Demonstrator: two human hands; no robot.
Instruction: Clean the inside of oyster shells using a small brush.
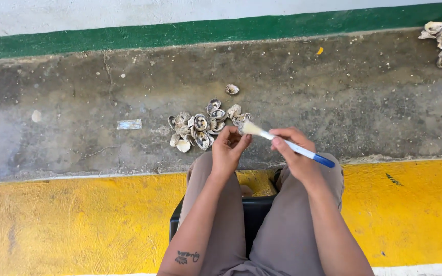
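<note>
Fingers of the left hand (229, 147) close around something small I cannot make out; the right hand (293, 148) grips a brush (282, 141), bristles touching it. Shells (200, 128) lie piled on the floor (333, 102) just beyond.

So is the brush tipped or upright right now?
Tipped. The brush lies nearly level in the right hand, bristles pointing toward the left hand, blue handle end lower right.

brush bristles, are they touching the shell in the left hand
Touching. The head view shows the bristles of the brush pressed against the shell at the left hand fingertips, no gap visible; the right hand holds the handle.
</note>
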